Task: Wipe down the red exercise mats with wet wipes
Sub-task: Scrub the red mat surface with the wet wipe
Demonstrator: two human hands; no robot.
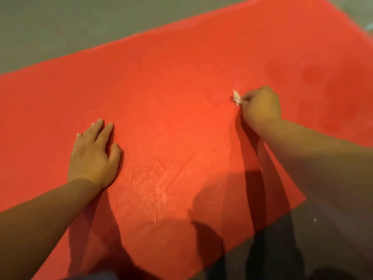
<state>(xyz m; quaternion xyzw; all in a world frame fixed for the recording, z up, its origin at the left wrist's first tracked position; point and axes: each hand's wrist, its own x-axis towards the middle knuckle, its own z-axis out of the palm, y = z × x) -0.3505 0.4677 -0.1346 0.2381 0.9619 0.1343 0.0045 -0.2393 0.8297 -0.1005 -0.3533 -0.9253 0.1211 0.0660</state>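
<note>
Only one red mat (181, 81), one crumpled wipe (236, 98), two hands.

The mat (171, 87) looks like matt red foam, smooth with a fine grain. Toward 6 o'clock its skin shows pale scuffed streaks and thin creases. Toward 2 o'clock there are darker blotches that look damp. The wipe (236, 98) pinched in my right hand (260, 106) is a white crumpled scrap, soft like thin cloth. The floor (60, 27) at 11 o'clock is grey, smooth and dull.
</note>
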